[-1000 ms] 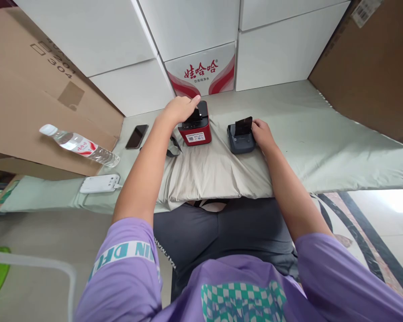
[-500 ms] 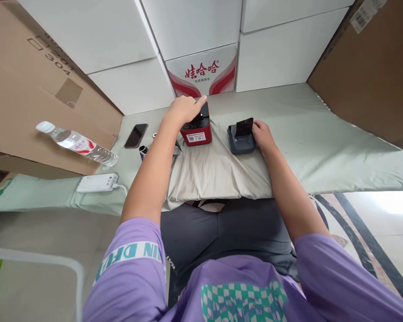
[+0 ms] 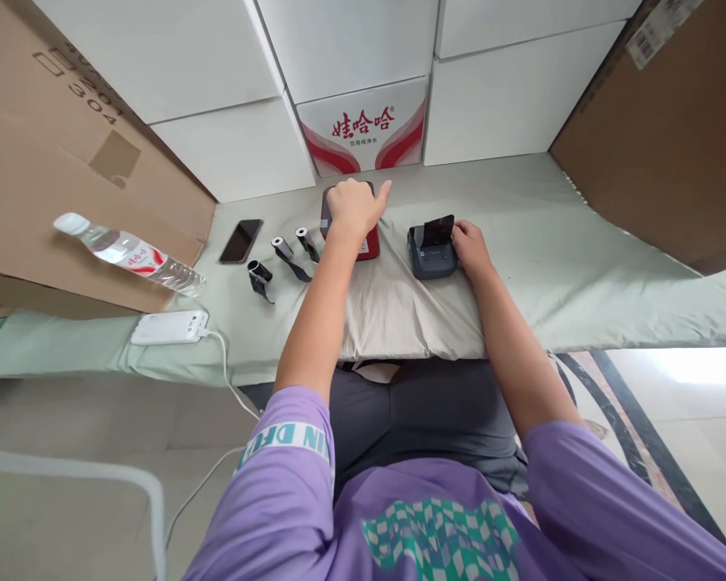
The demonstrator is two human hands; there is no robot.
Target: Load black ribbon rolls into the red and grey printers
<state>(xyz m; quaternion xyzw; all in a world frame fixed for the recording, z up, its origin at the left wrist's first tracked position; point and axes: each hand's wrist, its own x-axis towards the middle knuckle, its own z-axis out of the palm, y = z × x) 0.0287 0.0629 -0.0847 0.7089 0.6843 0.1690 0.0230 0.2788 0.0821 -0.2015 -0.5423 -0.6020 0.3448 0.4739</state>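
Note:
My left hand (image 3: 356, 203) lies over the top of a red and black box-shaped device (image 3: 372, 244), thumb stretched out to the right. Its other fingers bend down out of sight, so what they touch is hidden. To the right, a small dark label printer (image 3: 434, 263) sits with its black lid (image 3: 439, 230) raised. My right hand (image 3: 470, 247) is closed at the printer's right side, beside the lid, with its fingertips partly hidden. Left of the red device lie a black-and-white roll (image 3: 281, 245), a similar roll (image 3: 306, 240) and a darker roll (image 3: 260, 273) with a loose tail.
A phone (image 3: 240, 241), a water bottle (image 3: 133, 254) and a white power bank (image 3: 168, 328) with a cable are on the left of the cloth-covered surface (image 3: 557, 266). White boxes (image 3: 363, 129) line the back. Cardboard boxes stand left (image 3: 54, 194) and right (image 3: 653, 153).
My left hand has shifted right across the top of the red device, and the forearm swung right, uncovering the rolls. My right hand stays at the label printer.

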